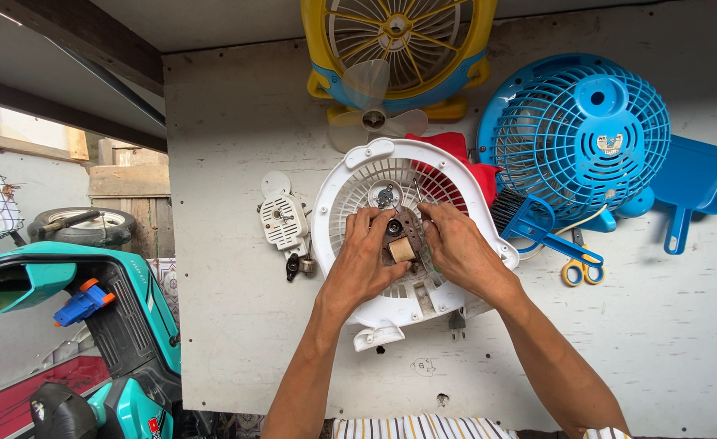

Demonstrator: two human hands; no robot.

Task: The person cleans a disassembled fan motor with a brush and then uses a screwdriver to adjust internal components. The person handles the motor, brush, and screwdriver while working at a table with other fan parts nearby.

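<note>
**Fan motor held over a white grille**

Fan motor (pixel 397 237) sits at the centre of one white fan grille (pixel 411 232) on the surface (pixel 236 325). The left hand (pixel 366 256) and right hand (pixel 456 244) both pinch the motor from either side. Around them lie one blue fan (pixel 582 130), one yellow fan (pixel 399 49), one pair of scissors (pixel 579 268) and one blue dustpan (pixel 696 183).

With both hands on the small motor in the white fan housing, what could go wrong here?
1. The motor is pinched only by fingertips of the left hand and right hand; it may slip.
2. The white fan housing lies unclamped and may shift.
3. The loose switch block and scissors close by could be knocked.
</note>
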